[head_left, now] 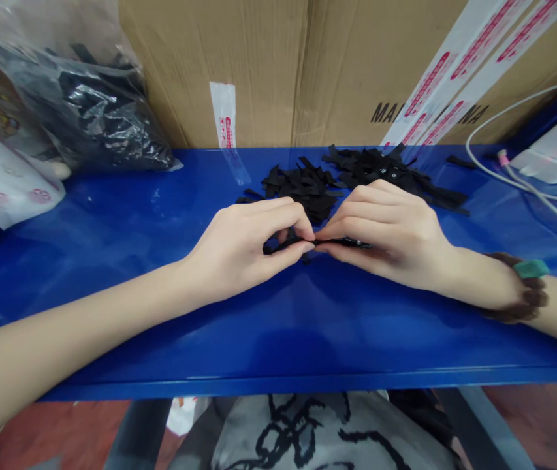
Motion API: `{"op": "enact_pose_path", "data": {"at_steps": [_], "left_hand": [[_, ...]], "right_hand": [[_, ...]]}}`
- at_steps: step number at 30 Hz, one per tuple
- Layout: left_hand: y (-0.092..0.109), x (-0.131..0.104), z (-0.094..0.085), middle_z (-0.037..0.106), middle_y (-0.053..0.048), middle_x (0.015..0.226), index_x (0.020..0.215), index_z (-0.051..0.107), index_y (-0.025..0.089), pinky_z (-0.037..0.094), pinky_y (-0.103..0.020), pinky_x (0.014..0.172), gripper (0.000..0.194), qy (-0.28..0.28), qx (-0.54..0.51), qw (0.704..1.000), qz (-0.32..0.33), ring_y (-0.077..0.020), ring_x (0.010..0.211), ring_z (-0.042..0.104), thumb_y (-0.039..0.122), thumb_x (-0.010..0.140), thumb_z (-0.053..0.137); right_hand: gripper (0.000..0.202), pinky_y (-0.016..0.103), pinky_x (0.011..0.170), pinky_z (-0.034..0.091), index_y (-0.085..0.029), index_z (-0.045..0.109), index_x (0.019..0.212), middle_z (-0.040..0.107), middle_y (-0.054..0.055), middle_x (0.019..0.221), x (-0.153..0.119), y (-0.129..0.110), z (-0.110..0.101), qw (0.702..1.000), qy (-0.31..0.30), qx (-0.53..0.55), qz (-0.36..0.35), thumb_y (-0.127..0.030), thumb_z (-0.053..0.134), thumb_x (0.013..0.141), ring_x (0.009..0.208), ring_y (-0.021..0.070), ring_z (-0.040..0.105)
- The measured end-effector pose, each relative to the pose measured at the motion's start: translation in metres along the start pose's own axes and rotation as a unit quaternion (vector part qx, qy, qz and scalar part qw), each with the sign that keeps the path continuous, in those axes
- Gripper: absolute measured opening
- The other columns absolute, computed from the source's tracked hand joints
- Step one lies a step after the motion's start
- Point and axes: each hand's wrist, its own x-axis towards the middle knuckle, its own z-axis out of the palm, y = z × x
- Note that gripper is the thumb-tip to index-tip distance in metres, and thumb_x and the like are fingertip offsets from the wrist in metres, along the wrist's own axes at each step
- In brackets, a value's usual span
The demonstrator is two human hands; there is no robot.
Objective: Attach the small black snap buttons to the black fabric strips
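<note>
While a blue tabletop (239, 339) is spanning the view, a cardboard box (258, 59) is standing along its far side, and a clear plastic bag (106, 111) of black pieces is resting at the far left. Two piles, black fabric scraps (302, 186) and black fabric strips (400, 173), are lying just beyond the hands. The left hand (253, 245) and right hand (390, 235) are pinching a black fabric strip with white marks (351, 242) between thumbs and fingers, fingertips meeting.

A brown cardboard box (258, 72) with red-and-white tape stands at the back of the glossy blue table (268, 333); a thin white cable (518, 104) loops at the right.
</note>
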Motion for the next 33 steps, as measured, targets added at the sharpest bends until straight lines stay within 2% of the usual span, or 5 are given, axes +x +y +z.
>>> {"op": "enact_pose_path", "data": {"at_steps": [8,15,24,29,33], "left_hand": [[0.001,-0.001,-0.001,0.062,0.004,0.079,0.086,0.06,0.019,0.041,-0.019,0.063,0.001,0.002,-0.012,1.0,-0.007,-0.0059,0.067,0.053,0.019,0.086,0.061],[0.002,0.0,-0.001,0.063,0.003,0.079,0.084,0.06,0.02,0.041,-0.02,0.062,0.002,0.003,-0.021,1.0,-0.023,-0.0074,0.066,0.055,0.018,0.084,0.06],[0.001,0.003,-0.004,0.063,0.003,0.073,0.08,0.06,0.016,0.041,-0.022,0.056,0.004,0.064,-0.08,0.993,-0.065,-0.0074,0.061,0.054,0.018,0.084,0.06],[0.0,0.003,-0.002,0.063,0.003,0.072,0.081,0.062,0.016,0.04,-0.021,0.055,0.004,0.059,-0.066,0.995,-0.043,-0.0067,0.059,0.054,0.018,0.085,0.061],[0.0,0.003,0.0,0.066,0.002,0.079,0.084,0.065,0.016,0.043,-0.018,0.062,0.005,0.027,-0.062,0.998,-0.009,-0.006,0.064,0.055,0.018,0.086,0.062]], "right_hand": [[0.016,0.033,0.067,0.039,-0.017,0.062,0.086,0.065,0.003,0.077,-0.001,-0.001,-0.005,0.995,0.025,-0.074,-0.055,-0.027,0.052,0.094,0.076,0.0158,0.057],[0.016,0.034,0.066,0.043,-0.019,0.061,0.083,0.066,0.001,0.078,-0.001,-0.001,-0.009,0.984,0.009,-0.141,-0.105,-0.026,0.052,0.094,0.078,0.0156,0.058],[0.017,0.03,0.068,0.049,-0.023,0.062,0.079,0.069,-0.002,0.077,0.001,-0.003,-0.014,0.952,0.039,-0.246,-0.177,-0.02,0.053,0.093,0.071,0.012,0.059],[0.01,0.029,0.067,0.049,-0.018,0.065,0.084,0.069,0.001,0.074,0.003,-0.006,-0.015,0.949,0.05,-0.237,-0.203,-0.014,0.058,0.089,0.069,0.013,0.059],[0.011,0.03,0.069,0.048,-0.021,0.063,0.084,0.069,-0.001,0.075,0.002,-0.006,-0.013,0.955,0.048,-0.231,-0.179,-0.019,0.056,0.092,0.072,0.0125,0.059]]}}
